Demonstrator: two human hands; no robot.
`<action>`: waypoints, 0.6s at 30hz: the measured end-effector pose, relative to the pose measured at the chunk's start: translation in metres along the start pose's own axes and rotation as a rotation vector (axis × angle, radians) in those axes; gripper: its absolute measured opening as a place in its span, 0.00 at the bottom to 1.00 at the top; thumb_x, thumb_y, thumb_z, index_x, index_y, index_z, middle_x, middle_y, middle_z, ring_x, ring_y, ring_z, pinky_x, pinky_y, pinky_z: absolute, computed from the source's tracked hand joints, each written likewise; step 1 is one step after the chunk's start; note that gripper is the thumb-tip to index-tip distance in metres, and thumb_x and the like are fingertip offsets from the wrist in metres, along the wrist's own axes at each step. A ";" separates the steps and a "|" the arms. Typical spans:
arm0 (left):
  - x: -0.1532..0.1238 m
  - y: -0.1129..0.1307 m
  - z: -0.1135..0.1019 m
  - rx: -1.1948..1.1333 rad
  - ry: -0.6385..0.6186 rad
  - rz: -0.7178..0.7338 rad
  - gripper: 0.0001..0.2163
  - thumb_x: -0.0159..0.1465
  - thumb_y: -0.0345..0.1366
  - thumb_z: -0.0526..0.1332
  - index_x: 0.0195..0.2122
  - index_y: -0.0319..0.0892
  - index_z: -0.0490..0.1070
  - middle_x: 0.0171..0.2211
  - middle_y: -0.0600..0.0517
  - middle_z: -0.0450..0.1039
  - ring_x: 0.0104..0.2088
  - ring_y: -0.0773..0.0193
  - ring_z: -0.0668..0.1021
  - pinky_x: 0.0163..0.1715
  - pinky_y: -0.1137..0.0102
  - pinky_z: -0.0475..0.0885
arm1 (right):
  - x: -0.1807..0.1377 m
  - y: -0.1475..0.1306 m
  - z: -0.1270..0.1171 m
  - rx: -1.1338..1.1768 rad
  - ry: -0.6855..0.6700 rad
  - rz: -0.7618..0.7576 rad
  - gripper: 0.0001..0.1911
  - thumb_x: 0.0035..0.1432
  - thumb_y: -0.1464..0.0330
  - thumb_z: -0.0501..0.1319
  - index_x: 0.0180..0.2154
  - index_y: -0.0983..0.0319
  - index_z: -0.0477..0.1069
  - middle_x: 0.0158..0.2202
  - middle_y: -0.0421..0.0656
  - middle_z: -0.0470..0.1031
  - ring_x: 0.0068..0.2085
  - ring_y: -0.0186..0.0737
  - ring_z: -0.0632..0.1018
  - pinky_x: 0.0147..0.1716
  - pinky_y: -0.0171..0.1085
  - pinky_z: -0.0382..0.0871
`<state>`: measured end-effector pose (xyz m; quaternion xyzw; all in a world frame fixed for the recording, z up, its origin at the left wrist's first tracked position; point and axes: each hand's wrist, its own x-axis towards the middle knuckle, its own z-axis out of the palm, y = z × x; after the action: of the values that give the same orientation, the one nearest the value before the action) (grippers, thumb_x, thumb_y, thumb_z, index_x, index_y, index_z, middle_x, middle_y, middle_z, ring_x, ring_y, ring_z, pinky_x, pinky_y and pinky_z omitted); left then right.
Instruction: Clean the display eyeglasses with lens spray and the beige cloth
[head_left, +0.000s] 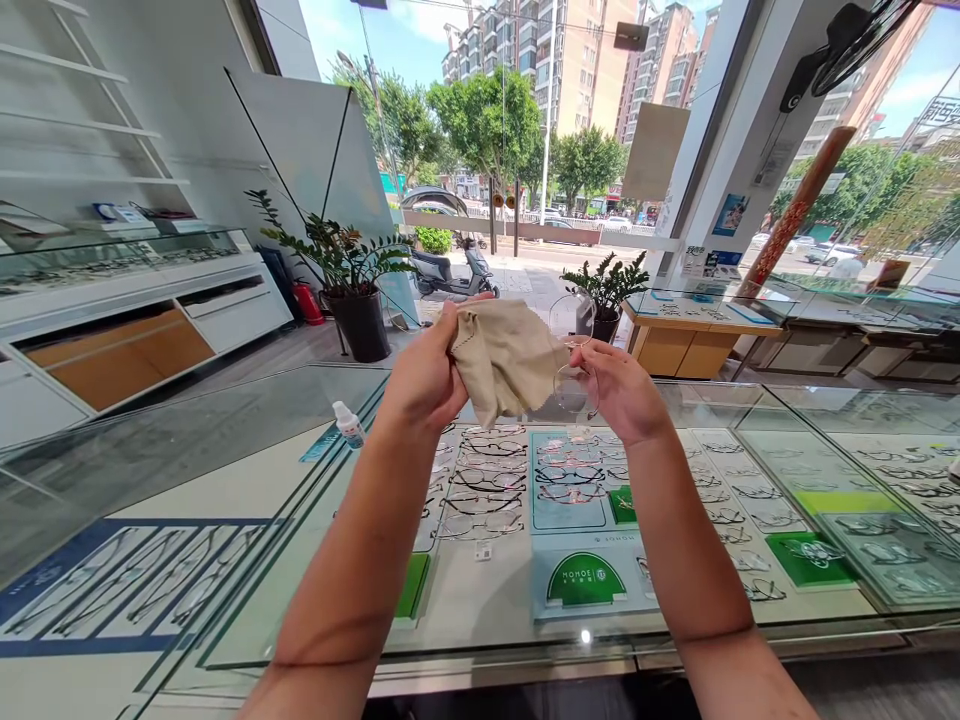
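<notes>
My left hand [424,375] is closed on a beige cleaning cloth [504,357], held up above the glass display counter [247,480]. My right hand [621,392] is closed on a pair of thin rimless eyeglasses [574,355], held upright with one clear lens above the other. The cloth hangs between the two hands and touches the glasses on their left side. Both forearms reach forward over the counter.
A small white spray bottle [349,424] stands on the counter left of my left arm. Under the glass lie rows of eyeglass frames [491,475] and green brand signs [586,580]. A potted plant [352,285] stands beyond, with shelves at left and more glass counters at right.
</notes>
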<state>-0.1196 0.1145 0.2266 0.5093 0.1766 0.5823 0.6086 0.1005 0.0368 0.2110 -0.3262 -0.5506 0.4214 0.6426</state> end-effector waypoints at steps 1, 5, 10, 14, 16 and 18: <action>-0.002 0.001 0.002 -0.044 -0.003 -0.036 0.22 0.77 0.53 0.60 0.60 0.39 0.77 0.48 0.42 0.85 0.53 0.53 0.86 0.52 0.62 0.83 | 0.001 0.001 0.000 -0.081 0.034 -0.063 0.11 0.62 0.57 0.71 0.31 0.55 0.82 0.42 0.44 0.78 0.51 0.45 0.77 0.50 0.42 0.74; -0.010 -0.002 0.017 -0.206 -0.007 -0.148 0.23 0.81 0.45 0.54 0.71 0.42 0.69 0.54 0.42 0.84 0.56 0.54 0.85 0.60 0.58 0.80 | -0.005 -0.001 0.009 -0.483 0.148 -0.362 0.11 0.69 0.61 0.66 0.34 0.55 0.82 0.42 0.43 0.78 0.50 0.46 0.79 0.55 0.47 0.72; -0.016 -0.007 0.028 -0.284 -0.021 -0.199 0.23 0.81 0.45 0.54 0.73 0.44 0.68 0.54 0.43 0.84 0.55 0.54 0.85 0.60 0.58 0.80 | -0.024 0.003 0.041 -1.069 0.090 -0.508 0.11 0.75 0.66 0.61 0.40 0.58 0.80 0.43 0.45 0.82 0.47 0.48 0.77 0.51 0.49 0.69; -0.018 -0.003 0.030 -0.323 -0.029 -0.224 0.23 0.81 0.45 0.53 0.72 0.45 0.69 0.52 0.44 0.84 0.55 0.53 0.85 0.60 0.55 0.80 | -0.030 0.015 0.061 -1.454 -0.018 -0.407 0.13 0.76 0.68 0.58 0.42 0.60 0.81 0.47 0.50 0.82 0.49 0.53 0.76 0.50 0.51 0.66; -0.019 0.000 0.030 -0.345 -0.018 -0.239 0.23 0.82 0.44 0.51 0.72 0.44 0.69 0.51 0.44 0.84 0.55 0.53 0.85 0.61 0.54 0.79 | -0.029 0.020 0.065 -1.543 -0.071 -0.372 0.14 0.76 0.70 0.56 0.43 0.62 0.80 0.48 0.51 0.82 0.50 0.54 0.76 0.51 0.52 0.65; -0.019 0.002 0.029 -0.363 -0.004 -0.246 0.23 0.82 0.44 0.50 0.72 0.44 0.69 0.50 0.44 0.84 0.54 0.53 0.85 0.61 0.53 0.79 | -0.029 0.021 0.067 -1.575 -0.091 -0.359 0.14 0.77 0.71 0.54 0.44 0.63 0.80 0.49 0.52 0.82 0.51 0.55 0.75 0.52 0.52 0.65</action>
<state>-0.1020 0.0850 0.2335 0.3672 0.1288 0.5247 0.7571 0.0296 0.0165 0.1925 -0.5723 -0.7552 -0.1871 0.2590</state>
